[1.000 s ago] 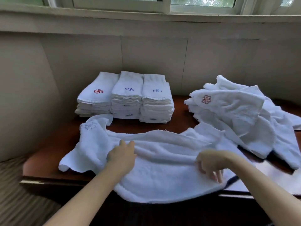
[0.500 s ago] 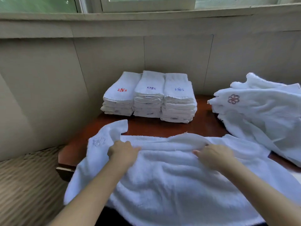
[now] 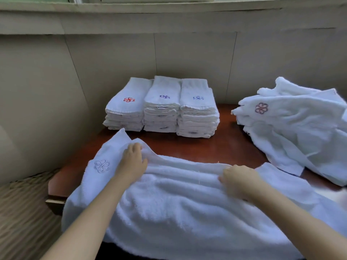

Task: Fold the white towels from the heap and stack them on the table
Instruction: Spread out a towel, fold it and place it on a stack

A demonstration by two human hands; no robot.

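Observation:
A large white towel [image 3: 184, 209] lies spread over the near part of the dark red table [image 3: 206, 149], its front hanging over the near edge. A pale embroidered flower [image 3: 101, 166] shows on its left end. My left hand [image 3: 132, 162] grips a ridge of cloth near the towel's far left corner. At the far edge, right of the middle, my right hand [image 3: 238, 180] pinches the bunched cloth. Three stacks of folded towels [image 3: 161, 107] stand side by side at the back. The heap of loose towels [image 3: 296, 128] lies at the right.
A beige panelled wall [image 3: 187, 59] with a window sill closes the back, directly behind the stacks. A bare strip of table runs between the spread towel and the stacks. Striped flooring [image 3: 24, 212] lies left of the table.
Both hands have slid from the towel's middle up to its far edge and taken hold of it. The left corner now lies closer to the stacks. The view has shifted left.

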